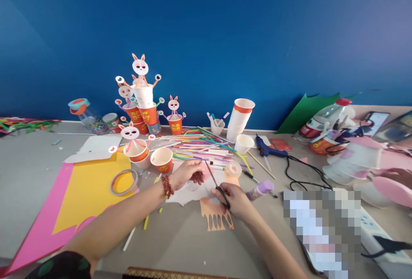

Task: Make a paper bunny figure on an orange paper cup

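Note:
My right hand grips a pair of scissors by the black handles, with the blades pointing away toward the back. Just left of the blade tips, my left hand has its fingers curled in a pinch. What it holds, if anything, is too small to make out. Under the hands lie white paper and an orange paper sheet with leaf-shaped cutouts. A glue stick with a purple cap lies right of my right hand. A clear tape roll is behind it.
Paper cups with rabbit figures stand at the back left, near coloured straws. A glue gun and its black cord lie right. Yellow paper and a tape ring lie left. Another person's hand appears far right.

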A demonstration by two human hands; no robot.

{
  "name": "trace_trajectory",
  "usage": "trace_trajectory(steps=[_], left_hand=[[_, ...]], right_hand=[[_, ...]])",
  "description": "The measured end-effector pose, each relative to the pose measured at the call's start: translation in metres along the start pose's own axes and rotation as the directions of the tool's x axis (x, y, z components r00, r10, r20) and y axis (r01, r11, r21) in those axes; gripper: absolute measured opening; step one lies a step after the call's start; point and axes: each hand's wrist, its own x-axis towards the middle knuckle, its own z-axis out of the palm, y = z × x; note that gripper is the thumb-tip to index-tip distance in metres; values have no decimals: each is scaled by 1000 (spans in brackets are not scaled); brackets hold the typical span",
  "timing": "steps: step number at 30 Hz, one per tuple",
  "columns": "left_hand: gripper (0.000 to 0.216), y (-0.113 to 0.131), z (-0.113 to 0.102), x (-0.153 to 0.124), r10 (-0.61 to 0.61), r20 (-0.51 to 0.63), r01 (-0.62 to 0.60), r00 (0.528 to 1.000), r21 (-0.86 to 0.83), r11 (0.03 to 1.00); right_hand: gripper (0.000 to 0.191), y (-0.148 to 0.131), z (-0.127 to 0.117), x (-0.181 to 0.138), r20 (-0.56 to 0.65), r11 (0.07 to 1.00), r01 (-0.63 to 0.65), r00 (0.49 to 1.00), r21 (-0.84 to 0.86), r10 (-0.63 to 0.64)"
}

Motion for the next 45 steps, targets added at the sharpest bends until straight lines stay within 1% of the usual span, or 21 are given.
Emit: trace_trajectory(steps=[2, 3, 5, 7, 9, 12, 15, 17, 18, 20, 22, 24, 26, 28, 29, 31, 33, 36, 40, 42, 45], left_hand=[[27, 2, -1, -7, 19, -17, -18, 1000, 25, 1000], [28, 3, -2, -13, 34, -23, -33, 999, 36, 999], [30, 4, -3, -28, 69, -36, -67, 997, 55, 996], [31, 4, -5, -43, 104, -59, -99, 993, 86, 991], [33, 1, -7, -57, 136, -83, -125, 987, 134, 983], [34, -3, -7, -68, 151, -92, -136, 984, 149, 979], [34, -6, -3, -72, 154, -84, -143, 984, 130, 981], [35, -6, 0, -71, 160, -84, -148, 984, 130, 980], [35, -6, 2, -71, 162, -83, -150, 983, 132, 980], [36, -6, 2, -70, 171, -83, -158, 982, 139, 978], [36, -6, 2, -70, 184, -87, -170, 979, 149, 974], [36, -8, 2, -69, 192, -90, -176, 977, 155, 972], [36, -10, 2, -68, 186, -89, -171, 979, 153, 973], [35, -12, 4, -68, 172, -85, -158, 981, 153, 976], [35, -13, 5, -68, 167, -84, -153, 982, 151, 977], [35, -14, 7, -68, 170, -82, -158, 982, 138, 978], [35, -15, 7, -69, 179, -78, -169, 981, 116, 979], [38, -15, 8, -69, 172, -83, -163, 982, 104, 981], [39, -14, 9, -67, 121, -80, -114, 989, 87, 990], [36, -15, 10, -66, 101, -49, -97, 994, 83, 992], [31, -17, 10, -67, 95, -6, -95, 995, 82, 992]], right_hand=[[43, -1, -4, -1, -70, 985, 3, 997, -173, -16], [40, -1, -6, -4, -114, 959, 0, 993, -284, -33], [33, 0, -11, -13, -169, 862, -21, 983, -506, -75], [21, 3, -15, -27, -138, 748, -25, 986, -663, -89], [8, 6, -19, -40, -103, 655, 4, 987, -756, -125], [19, 6, -20, -52, -77, 548, 31, 982, -836, -172], [18, -1, -18, -51, -45, 467, 20, 991, -884, -127], [18, -6, -18, -47, -31, 446, 2, 997, -895, -68], [18, -8, -18, -45, -25, 456, -6, 999, -890, -37], [19, -12, -21, -42, 5, 518, 0, 1000, -855, 8], [20, -16, -25, -41, 50, 585, 35, 999, -810, 10], [16, -23, -26, -42, 65, 639, 79, 997, -765, -45], [9, -33, -21, -42, 25, 710, 124, 989, -693, -148], [18, -44, -11, -38, -31, 796, 199, 964, -572, -263], [18, -48, -4, -35, -46, 823, 242, 950, -514, -308], [16, -53, 8, -25, -42, 865, 296, 939, -406, -341], [16, -51, 16, -14, -21, 903, 315, 942, -293, -335], [25, -42, 20, 0, -1, 936, 337, 941, -102, -339], [26, -33, 18, 7, 71, 937, 331, 938, 114, -340], [25, -32, 20, 6, 77, 937, 329, 937, 120, -339], [21, -33, 25, 6, 29, 925, 379, 925, -11, -378]])
